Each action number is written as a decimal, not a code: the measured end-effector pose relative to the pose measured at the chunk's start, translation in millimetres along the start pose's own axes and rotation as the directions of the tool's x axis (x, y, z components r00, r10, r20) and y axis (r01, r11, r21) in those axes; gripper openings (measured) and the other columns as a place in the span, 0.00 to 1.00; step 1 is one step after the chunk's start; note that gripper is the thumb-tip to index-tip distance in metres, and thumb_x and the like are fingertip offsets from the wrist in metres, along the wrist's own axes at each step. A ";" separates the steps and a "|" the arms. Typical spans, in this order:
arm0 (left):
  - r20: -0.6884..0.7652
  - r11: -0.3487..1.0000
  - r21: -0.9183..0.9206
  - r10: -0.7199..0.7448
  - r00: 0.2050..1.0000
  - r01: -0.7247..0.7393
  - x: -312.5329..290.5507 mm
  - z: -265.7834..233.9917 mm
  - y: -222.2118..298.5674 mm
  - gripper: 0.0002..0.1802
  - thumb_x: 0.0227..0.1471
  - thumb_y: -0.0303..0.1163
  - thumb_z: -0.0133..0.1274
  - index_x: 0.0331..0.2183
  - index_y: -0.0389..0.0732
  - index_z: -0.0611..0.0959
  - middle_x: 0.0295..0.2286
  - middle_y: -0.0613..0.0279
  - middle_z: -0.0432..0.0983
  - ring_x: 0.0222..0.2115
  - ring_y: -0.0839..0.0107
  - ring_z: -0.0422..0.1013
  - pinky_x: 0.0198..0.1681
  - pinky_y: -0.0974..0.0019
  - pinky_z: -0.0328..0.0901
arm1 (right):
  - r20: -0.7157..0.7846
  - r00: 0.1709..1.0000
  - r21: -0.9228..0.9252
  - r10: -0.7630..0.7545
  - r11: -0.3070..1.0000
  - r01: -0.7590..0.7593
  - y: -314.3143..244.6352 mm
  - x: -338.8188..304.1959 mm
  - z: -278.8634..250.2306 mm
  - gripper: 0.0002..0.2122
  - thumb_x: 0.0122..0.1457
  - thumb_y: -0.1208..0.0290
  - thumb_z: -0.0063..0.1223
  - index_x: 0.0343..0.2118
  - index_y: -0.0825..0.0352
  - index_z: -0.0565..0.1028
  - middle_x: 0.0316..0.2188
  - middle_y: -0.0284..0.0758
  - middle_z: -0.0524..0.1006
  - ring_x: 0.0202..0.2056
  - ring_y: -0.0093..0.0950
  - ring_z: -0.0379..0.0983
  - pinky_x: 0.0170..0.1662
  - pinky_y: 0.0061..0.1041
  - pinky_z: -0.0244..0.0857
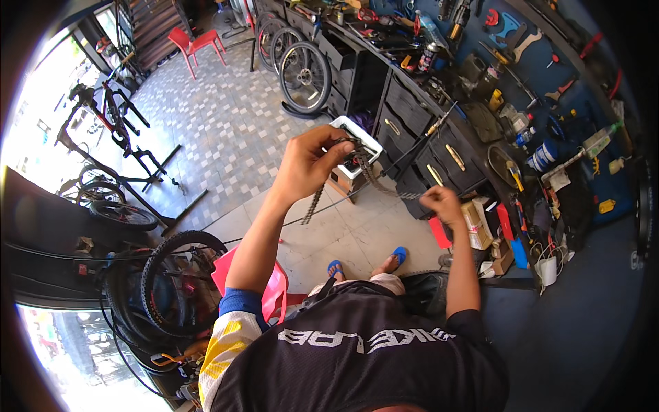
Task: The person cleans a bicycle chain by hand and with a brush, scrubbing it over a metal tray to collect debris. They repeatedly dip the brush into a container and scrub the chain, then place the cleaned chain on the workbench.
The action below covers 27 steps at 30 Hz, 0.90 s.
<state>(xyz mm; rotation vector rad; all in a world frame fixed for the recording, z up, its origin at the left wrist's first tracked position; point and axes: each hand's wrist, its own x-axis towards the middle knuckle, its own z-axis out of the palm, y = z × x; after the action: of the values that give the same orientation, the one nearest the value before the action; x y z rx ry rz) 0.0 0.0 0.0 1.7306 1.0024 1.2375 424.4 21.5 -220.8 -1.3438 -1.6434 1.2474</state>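
A dark bicycle chain (379, 187) hangs between my two raised hands. My left hand (310, 163) pinches it between thumb and fingers, with a few loops bunched at the fingertips and a loose end dangling below. Lower and to the right, my right hand (445, 204) has its fingers closed on the other stretch of chain; its fingertips are small in the picture. Behind the chain is a white plastic bin (373, 145) with dark parts in it, partly covered by my left hand and the loops.
A dark workbench with drawers (412, 117) runs along the right, crowded with tools and bottles. Bicycle wheels (305, 79) stand at the far end. To the left is a bike frame on a stand (113, 120). A pink-red chair (278, 288) is beside my left arm.
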 end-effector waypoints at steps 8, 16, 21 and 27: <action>0.203 0.940 0.237 0.200 0.959 -0.246 13.5 19.5 2.6 0.07 0.57 0.29 0.63 0.36 0.36 0.84 0.30 0.53 0.81 0.31 0.64 0.77 0.36 0.61 0.70 | 0.101 0.969 0.021 -0.227 0.974 0.226 -120.3 15.1 122.0 0.20 0.56 0.65 0.69 0.49 0.69 0.79 0.47 0.35 0.79 0.48 0.24 0.75 0.47 0.28 0.70; 0.001 0.977 0.205 0.062 0.998 -0.061 -3.1 -5.0 -31.2 0.08 0.59 0.30 0.61 0.36 0.34 0.83 0.27 0.57 0.81 0.27 0.71 0.76 0.33 0.65 0.70 | 0.074 0.905 -0.041 -0.420 0.905 0.423 -229.0 45.8 149.0 0.07 0.63 0.75 0.61 0.40 0.73 0.80 0.29 0.33 0.83 0.32 0.17 0.78 0.36 0.21 0.70; -0.053 0.987 -0.010 -0.162 0.985 0.161 -27.0 -26.7 -79.1 0.10 0.62 0.32 0.60 0.38 0.34 0.83 0.29 0.67 0.81 0.33 0.80 0.74 0.38 0.70 0.71 | 0.069 0.915 -0.118 -0.397 0.908 0.403 -256.7 50.2 156.2 0.07 0.61 0.74 0.62 0.37 0.73 0.80 0.28 0.35 0.83 0.32 0.20 0.79 0.33 0.24 0.70; 0.032 0.987 -0.096 -0.126 0.992 0.128 -36.7 -23.3 -100.2 0.10 0.62 0.32 0.61 0.41 0.35 0.84 0.31 0.70 0.80 0.35 0.81 0.72 0.40 0.71 0.69 | 0.086 0.813 -0.255 -0.576 0.776 0.576 -288.6 53.2 170.0 0.06 0.59 0.74 0.63 0.34 0.71 0.79 0.30 0.41 0.83 0.31 0.35 0.81 0.35 0.31 0.72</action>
<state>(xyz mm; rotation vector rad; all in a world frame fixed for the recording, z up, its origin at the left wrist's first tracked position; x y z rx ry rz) -46.6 9.4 -98.4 1.5788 1.0050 1.1610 161.3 25.0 -6.8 -0.8572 -2.0742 0.6704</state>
